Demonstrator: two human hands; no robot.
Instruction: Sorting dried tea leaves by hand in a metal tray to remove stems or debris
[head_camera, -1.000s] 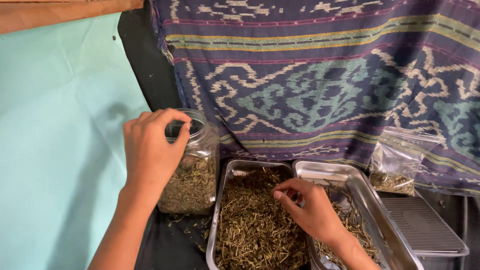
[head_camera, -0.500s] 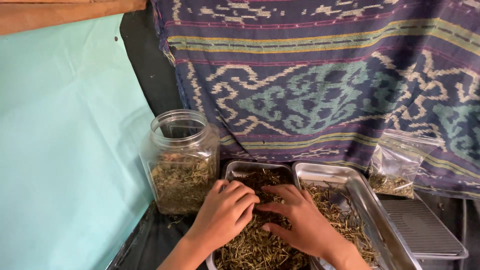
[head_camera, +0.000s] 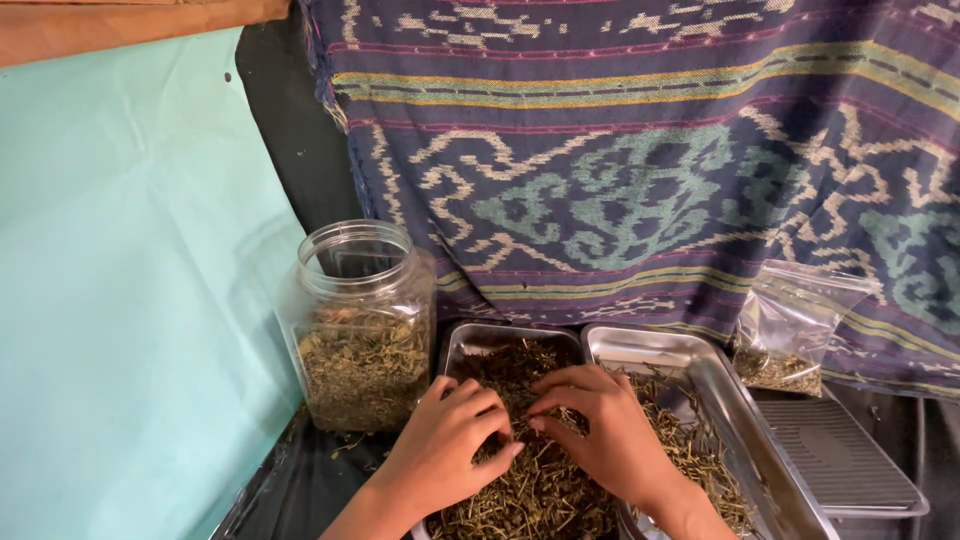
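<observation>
Directly beneath both hands, dried stems (head_camera: 540, 490) are being pinched: the left hand (head_camera: 445, 450) and right hand (head_camera: 600, 435) are curled, fingertips almost meeting, equally near. The stems lie jumbled, with no single axis, in a steel tray (head_camera: 462, 340) running lengthwise away; a jar (head_camera: 362, 325) stands left.
</observation>
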